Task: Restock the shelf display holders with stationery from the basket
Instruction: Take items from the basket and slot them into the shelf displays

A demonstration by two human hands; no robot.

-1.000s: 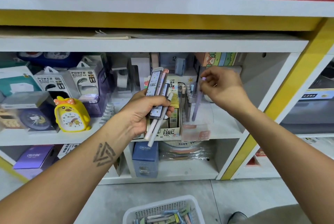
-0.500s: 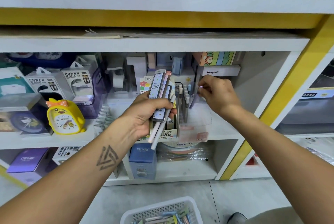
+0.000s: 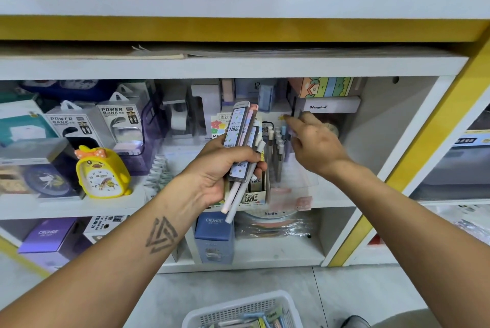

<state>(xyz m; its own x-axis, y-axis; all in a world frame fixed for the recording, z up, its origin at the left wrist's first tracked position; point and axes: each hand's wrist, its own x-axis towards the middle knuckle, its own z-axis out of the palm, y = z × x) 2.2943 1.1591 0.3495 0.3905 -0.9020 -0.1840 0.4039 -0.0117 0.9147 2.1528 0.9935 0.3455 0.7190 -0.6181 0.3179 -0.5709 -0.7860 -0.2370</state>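
Note:
My left hand (image 3: pixel 212 168) grips a bundle of slim lead-refill cases and white pens (image 3: pixel 240 137) upright in front of the middle shelf. Behind the bundle stands a cardboard display box (image 3: pixel 256 194) of refills. Right of that box, a clear display holder (image 3: pixel 297 187) carries several upright pens (image 3: pixel 277 147). My right hand (image 3: pixel 315 142) hovers over those pens with its fingers stretched out to the left and nothing visibly in them. On the floor below, the white basket (image 3: pixel 238 311) contains more stationery.
A yellow duck alarm clock (image 3: pixel 102 171) and power bank boxes (image 3: pixel 116 121) fill the shelf's left side. A blue box (image 3: pixel 214 237) stands on the lower shelf. A yellow upright (image 3: pixel 413 158) bounds the bay on the right. A shoe tip (image 3: pixel 355 322) shows near the basket.
My right hand lowered a lilac pen into the clear holder, let it go and spread its fingers. The left hand kept its bundle in place.

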